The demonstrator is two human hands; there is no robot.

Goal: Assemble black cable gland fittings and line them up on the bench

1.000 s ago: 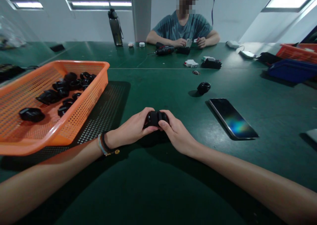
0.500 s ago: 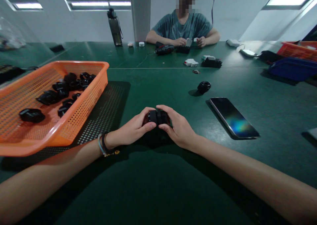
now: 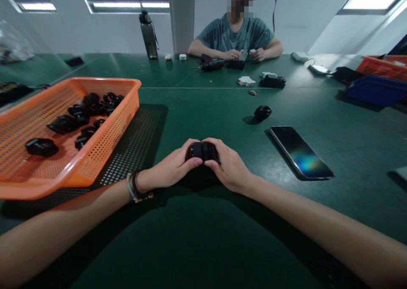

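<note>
Right thumb (image 3: 212, 165) lower on black part (image 3: 197, 150)

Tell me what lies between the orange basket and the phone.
In the head view, the left hand and right hand lie between, together holding a black part.

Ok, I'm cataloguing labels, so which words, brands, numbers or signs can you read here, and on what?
None can be read.
Black item in the left hand and right hand: no legible lettering.
Phone: dark screen with glare, no legible text.
Black pieces in the orange basket, drill, bottle: any marks too small or blurred.
</note>
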